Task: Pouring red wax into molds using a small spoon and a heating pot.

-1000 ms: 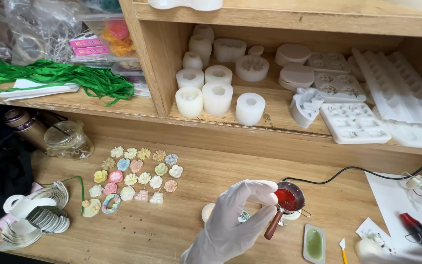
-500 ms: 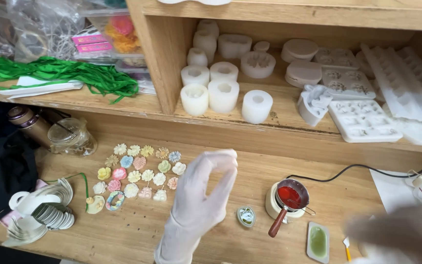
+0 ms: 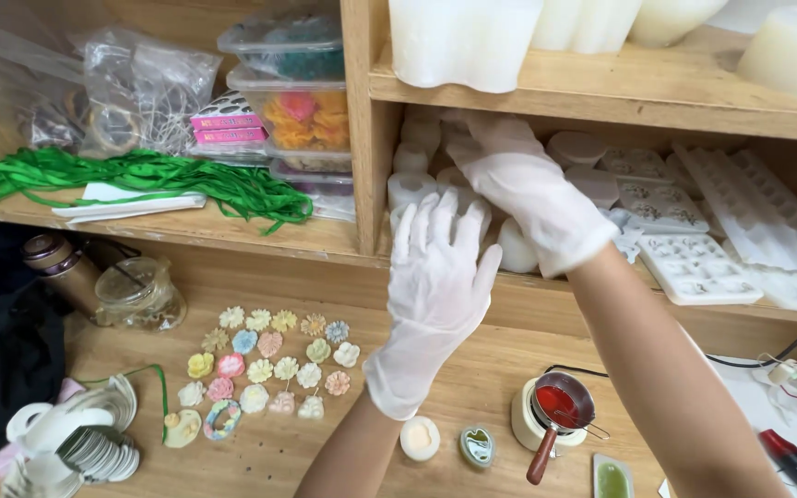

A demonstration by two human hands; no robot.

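— White round moulds (image 3: 414,181) on the lower shelf (image 3: 343,242): is that what both hands are going for?

— Yes. They stand in a cluster at the left end of the open shelf compartment, just right of the wooden upright (image 3: 359,120). The left hand (image 3: 435,277), in a white glove, is raised in front of them with its fingers spread apart and straight, holding nothing. It covers part of the cluster, and I cannot tell whether it touches any mould.

— And the other one?

— The right hand (image 3: 532,194), gloved too, reaches into the same compartment from the right, fingers loosely curved over the moulds. Whether it grips one I cannot tell; its fingertips are lost among the white shapes.

— What lies around?

— Flat white mould trays (image 3: 694,267) fill the shelf further right. Below, on the wooden worktop (image 3: 417,369), small pastel flower pieces (image 3: 269,369) lie in rows to the left of the left forearm. A small pan of red wax (image 3: 560,406) with a wooden handle sits on a round burner between the two forearms. Green ribbon (image 3: 140,175) lies heaped on the left part of the shelf.
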